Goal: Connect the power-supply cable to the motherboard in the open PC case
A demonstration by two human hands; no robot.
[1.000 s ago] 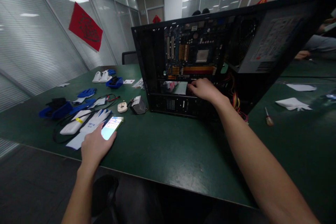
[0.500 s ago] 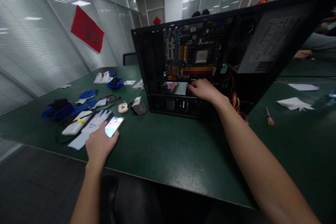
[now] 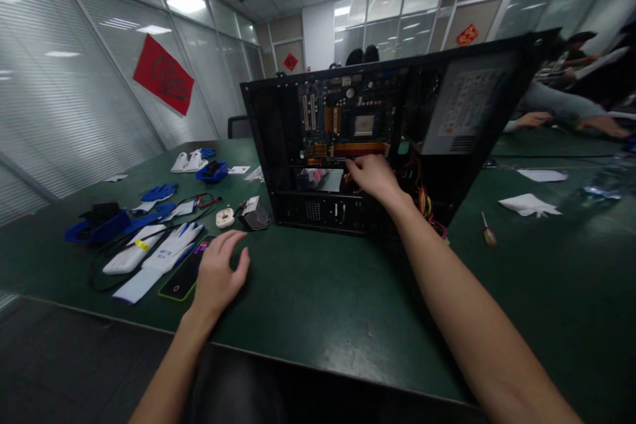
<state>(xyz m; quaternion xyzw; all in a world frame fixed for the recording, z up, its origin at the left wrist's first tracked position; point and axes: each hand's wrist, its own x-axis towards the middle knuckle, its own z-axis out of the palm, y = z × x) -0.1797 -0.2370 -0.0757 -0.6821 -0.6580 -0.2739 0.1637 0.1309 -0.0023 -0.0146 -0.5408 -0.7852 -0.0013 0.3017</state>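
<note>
Head view. Since the earlier frame, my left hand (image 3: 218, 275) has come off the phone (image 3: 179, 283), whose bright screen has gone mostly dark. The computer case (image 3: 274, 126) sits lower in view; my right hand (image 3: 375, 179) remains inside it.

Left: fingers loosely curved, thumb well apart, grasping nothing, just beside the phone. Right: fingers bent down at the lower opening, below the motherboard (image 3: 348, 136). Tips hidden; I cannot tell how far they are closed or whether they grip anything.

Case position: standing on the green table (image 3: 308, 298), open side towards me. Coloured cables (image 3: 424, 202) hang near my right forearm; a screwdriver (image 3: 488, 233) lies apart, to the right.

Handling notes (judgement): work by small finger movements, wrist clear of the board, forearm off the cables so nothing snags. Any pull should be straight and gentle, since the upright case could rock. My free left hand would serve best bracing its lower frame. Sheet-metal edges may be sharp; avoid dragging bare skin along them.
</note>
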